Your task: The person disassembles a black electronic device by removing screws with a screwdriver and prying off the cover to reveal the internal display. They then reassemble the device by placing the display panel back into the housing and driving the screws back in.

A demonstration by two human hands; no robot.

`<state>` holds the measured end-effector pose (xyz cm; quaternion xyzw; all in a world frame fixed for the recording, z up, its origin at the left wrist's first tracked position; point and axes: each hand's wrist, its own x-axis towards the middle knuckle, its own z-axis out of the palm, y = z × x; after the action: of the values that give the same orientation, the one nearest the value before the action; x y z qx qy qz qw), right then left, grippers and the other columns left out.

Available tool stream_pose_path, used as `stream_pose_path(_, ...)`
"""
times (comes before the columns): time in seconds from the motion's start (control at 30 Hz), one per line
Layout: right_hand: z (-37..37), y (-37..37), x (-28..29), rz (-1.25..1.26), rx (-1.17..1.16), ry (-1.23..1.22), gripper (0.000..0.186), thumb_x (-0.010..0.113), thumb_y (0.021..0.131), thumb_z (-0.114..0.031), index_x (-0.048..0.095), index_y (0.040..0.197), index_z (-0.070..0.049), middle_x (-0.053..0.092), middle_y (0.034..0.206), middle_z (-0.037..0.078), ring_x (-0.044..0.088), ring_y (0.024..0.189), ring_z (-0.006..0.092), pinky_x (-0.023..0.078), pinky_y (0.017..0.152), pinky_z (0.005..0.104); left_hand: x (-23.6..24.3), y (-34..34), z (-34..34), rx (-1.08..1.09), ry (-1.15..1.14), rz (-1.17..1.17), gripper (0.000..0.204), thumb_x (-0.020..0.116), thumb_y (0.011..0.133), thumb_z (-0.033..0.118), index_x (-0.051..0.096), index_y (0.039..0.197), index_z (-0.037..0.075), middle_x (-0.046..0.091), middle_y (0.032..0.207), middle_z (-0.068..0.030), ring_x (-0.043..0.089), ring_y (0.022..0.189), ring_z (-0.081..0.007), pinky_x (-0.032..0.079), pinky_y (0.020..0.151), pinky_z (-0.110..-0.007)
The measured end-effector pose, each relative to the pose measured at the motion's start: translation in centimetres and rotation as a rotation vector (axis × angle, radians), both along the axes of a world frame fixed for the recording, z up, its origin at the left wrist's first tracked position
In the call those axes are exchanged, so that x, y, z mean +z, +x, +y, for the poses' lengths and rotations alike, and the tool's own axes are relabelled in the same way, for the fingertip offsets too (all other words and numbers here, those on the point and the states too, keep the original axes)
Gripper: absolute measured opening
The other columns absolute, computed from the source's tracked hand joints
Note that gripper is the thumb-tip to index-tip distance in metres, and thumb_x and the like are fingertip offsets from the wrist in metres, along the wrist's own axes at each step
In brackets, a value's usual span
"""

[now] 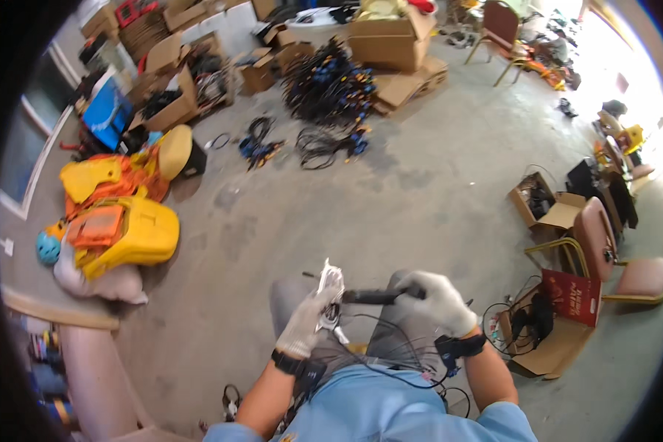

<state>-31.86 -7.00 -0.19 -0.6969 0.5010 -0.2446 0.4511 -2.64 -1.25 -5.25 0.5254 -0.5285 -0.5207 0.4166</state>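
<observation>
My left hand (313,313), in a white knit glove, is closed on a white bundle (329,280) that looks like cord or crumpled wrapping, with some black cable at its lower part. My gloved right hand (438,302) is closed around the right end of a dark elongated object (372,297), whose left end meets the bundle in my left hand; what exactly it is I cannot make out. Thin black cables (390,331) loop below both hands across my lap and grey trousers.
Piled black cables (324,81) lie ahead among cardboard boxes (390,40). Yellow-orange gear (140,228) is heaped at left. At right stand pink chairs (637,280), an open red-lidded box (567,346) and another box (530,202). A red chair (499,26) stands farther back.
</observation>
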Motion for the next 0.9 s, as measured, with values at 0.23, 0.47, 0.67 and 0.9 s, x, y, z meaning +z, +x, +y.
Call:
stream_pose_path(0.23, -2.2, -5.4, -7.5, -0.526, -0.618, 0.392, 0.037, 0.075, 0.095, -0.015, 0.07, 0.125, 0.007, 0.073, 0.101, 0.007, 0.066, 0.073, 0.0114, 0.056, 0.068, 0.0273, -3.1, 1.8, 0.0, 0.156, 0.528, 1.069, 0.054, 0.052, 0.113, 0.048, 0.061, 0.136, 0.0, 0.072, 0.124, -0.0249, 0.078, 0.101, -0.0326, 0.068, 0.087, -0.047)
stream_pose_path(0.47, -0.2, -12.3, -15.2, -0.559, -0.84, 0.473, 0.039, 0.074, 0.097, -0.021, 0.069, 0.127, 0.004, 0.071, 0.093, 0.006, 0.066, 0.07, 0.0138, 0.055, 0.065, 0.0286, -2.0, 2.9, 0.6, 0.286, 0.459, 1.023, 0.058, 0.047, 0.114, 0.051, 0.059, 0.138, -0.001, 0.071, 0.124, -0.0285, 0.079, 0.096, -0.0371, 0.071, 0.079, -0.047)
stream_pose_path(0.67, 3.0, -15.9, -21.8, -0.445, -0.963, 0.56, 0.03, 0.076, 0.094, -0.026, 0.074, 0.111, -0.001, 0.068, 0.078, 0.005, 0.065, 0.064, 0.0151, 0.053, 0.059, 0.0306, -3.7, 3.8, 1.3, 0.341, 0.512, 0.998, 0.066, 0.043, 0.113, 0.058, 0.059, 0.139, -0.001, 0.072, 0.122, -0.029, 0.079, 0.096, -0.0378, 0.071, 0.08, -0.049)
stream_pose_path(0.9, 7.8, -18.7, -28.0, 0.013, -1.043, 0.538, 0.033, 0.079, 0.085, -0.032, 0.08, 0.098, -0.002, 0.072, 0.079, 0.005, 0.068, 0.068, 0.0211, 0.052, 0.065, 0.0383, -2.8, 3.8, 2.0, 0.395, 0.539, 1.047, 0.068, 0.041, 0.112, 0.06, 0.061, 0.137, 0.0, 0.072, 0.119, -0.0293, 0.078, 0.096, -0.0397, 0.07, 0.078, -0.053)
